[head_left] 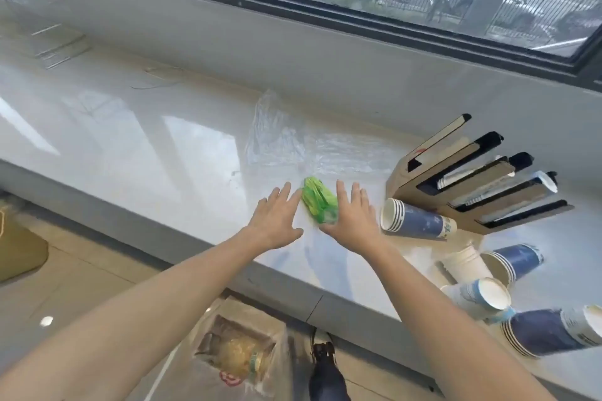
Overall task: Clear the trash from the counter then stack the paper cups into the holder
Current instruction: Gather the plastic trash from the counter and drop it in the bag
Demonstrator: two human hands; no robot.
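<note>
A crumpled green wrapper lies on the white counter near its front edge. My left hand is flat and open just left of it. On the wrapper's other side my right hand is spread open too, its thumb side touching the wrapper. A clear plastic bag lies crumpled behind the wrapper. A slotted cardboard cup holder stands to the right with some cups in its slots. Several blue and white paper cup stacks lie on their sides in front of it.
A lined trash bin holding rubbish stands on the floor below the counter edge. A shoe shows beside it. A brown paper bag sits on the floor at the left. A window runs along the wall behind the counter.
</note>
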